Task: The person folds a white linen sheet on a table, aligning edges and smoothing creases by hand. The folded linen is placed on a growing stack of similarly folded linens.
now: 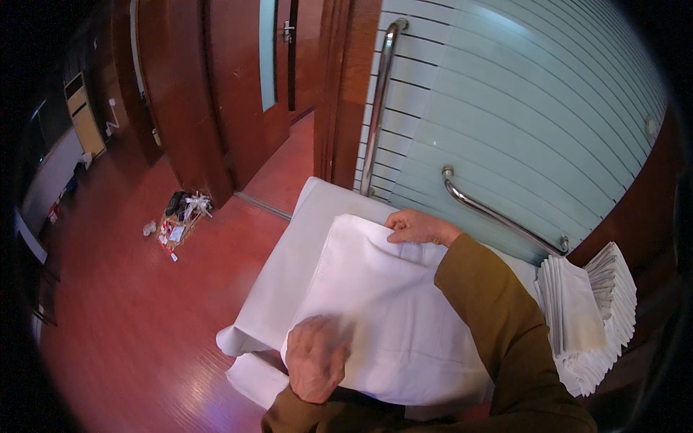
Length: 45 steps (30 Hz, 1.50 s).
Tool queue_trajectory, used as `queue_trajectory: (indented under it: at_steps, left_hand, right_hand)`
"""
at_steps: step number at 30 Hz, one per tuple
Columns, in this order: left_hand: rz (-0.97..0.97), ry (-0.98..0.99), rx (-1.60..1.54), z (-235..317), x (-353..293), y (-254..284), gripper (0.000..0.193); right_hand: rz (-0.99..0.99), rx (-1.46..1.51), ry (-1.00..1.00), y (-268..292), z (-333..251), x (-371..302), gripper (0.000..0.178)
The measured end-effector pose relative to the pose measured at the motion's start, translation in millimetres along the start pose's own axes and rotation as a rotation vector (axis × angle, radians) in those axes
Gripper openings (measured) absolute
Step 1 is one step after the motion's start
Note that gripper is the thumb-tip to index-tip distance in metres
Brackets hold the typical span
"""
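A white cloth (pixel 390 310) lies spread over a table covered in a pale sheet (pixel 271 289). Shallow creases run across it. At its far edge, my right hand (pixel 415 227) has its thumb and fingers closed on the fabric, which puckers just below them. My left hand (pixel 316 359) is over the cloth's near left part, back of the hand up. Motion smears its fingers, so I cannot make out whether they press on the cloth or hover above it. My right forearm, in a brown sleeve, covers the cloth's right side.
Folded white cloths (pixel 577 310) are piled at the table's right end. Behind the table, a glass panel carries metal handrails (pixel 505 216). A litter heap (pixel 180 216) lies on the red floor (pixel 137 317) beside a brown door (pixel 242 86). White fabric (pixel 256 377) shows below the table's near left corner.
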<state>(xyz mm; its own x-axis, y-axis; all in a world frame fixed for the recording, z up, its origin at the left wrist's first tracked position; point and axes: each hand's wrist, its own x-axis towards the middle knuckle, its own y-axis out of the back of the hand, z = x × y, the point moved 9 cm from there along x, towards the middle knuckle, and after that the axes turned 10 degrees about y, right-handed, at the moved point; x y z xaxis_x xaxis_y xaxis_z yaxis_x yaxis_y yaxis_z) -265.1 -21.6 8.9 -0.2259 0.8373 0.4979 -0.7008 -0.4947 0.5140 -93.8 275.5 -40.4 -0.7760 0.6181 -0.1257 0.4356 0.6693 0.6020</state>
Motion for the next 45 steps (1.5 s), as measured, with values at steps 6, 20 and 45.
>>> queue_trajectory:
  at_steps: [6,20,45]
  left_hand:
    - [0.038,-0.059,0.117,3,17,-29,0.030]
    - [0.018,-0.028,0.211,-11,16,-36,0.029]
    - [0.036,-0.055,0.389,7,8,-51,0.034]
  right_hand:
    - [0.061,-0.157,-0.045,10,18,-4,0.018]
    - [0.161,-0.117,0.044,23,20,-25,0.027]
    - [0.234,-0.114,0.072,49,49,-73,0.017]
